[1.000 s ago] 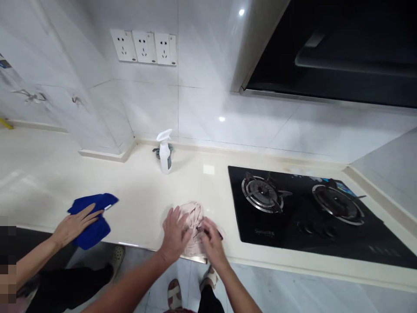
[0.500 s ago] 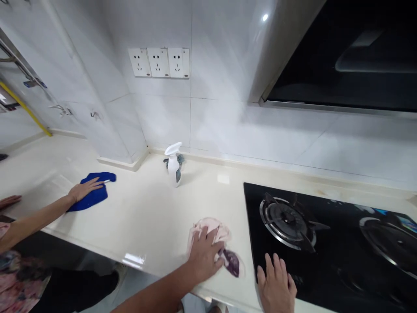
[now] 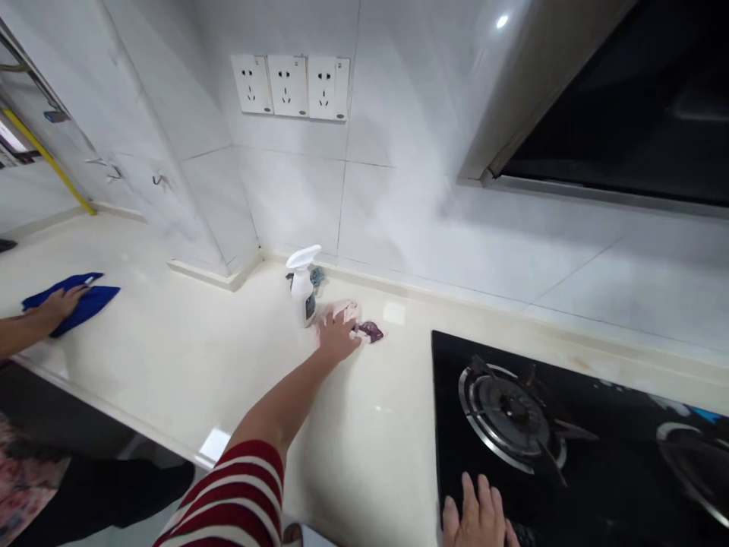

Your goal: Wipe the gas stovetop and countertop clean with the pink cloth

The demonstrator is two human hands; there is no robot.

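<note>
My left hand presses a pale pink cloth with a dark purple patch onto the countertop, close to the back wall. Its fingers hold the cloth from above and hide part of it. Just left of the cloth stands a white spray bottle, upright. Down at the bottom edge, my right hand lies with its fingers stretched out on the front left part of the black gas stove; it holds nothing, and its wrist is out of view.
At the left, a co-worker's hand rests on a blue cloth on the same cream countertop. A grey-green crumpled item lies behind the bottle. Wall sockets sit above. A range hood overhangs the stove.
My left hand has slid the pink cloth away from me, from the counter's front to near the wall beside the bottle. The co-worker's blue cloth has moved left. The view has shifted slightly.
</note>
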